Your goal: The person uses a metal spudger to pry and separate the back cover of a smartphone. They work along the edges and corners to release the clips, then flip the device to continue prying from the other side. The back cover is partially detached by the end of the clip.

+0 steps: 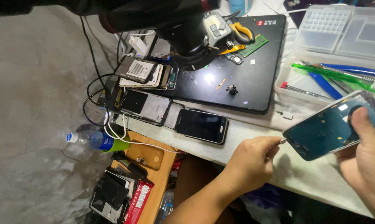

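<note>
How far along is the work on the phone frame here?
Done: the phone frame is stripped bare. In hand: the right hand holds it tilted while the left hand puts a thin tool tip to its corner. Left: other opened phones lie untouched on the bench.

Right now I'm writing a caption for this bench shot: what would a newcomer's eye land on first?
First, the teal phone frame at lower right: the right hand grips it, thumb pressed on its face, while the left hand holds a thin tool to its corner. Next, the dark smartphone lying flat at the table's front edge, with a stack of opened phones behind it on the left.
</note>
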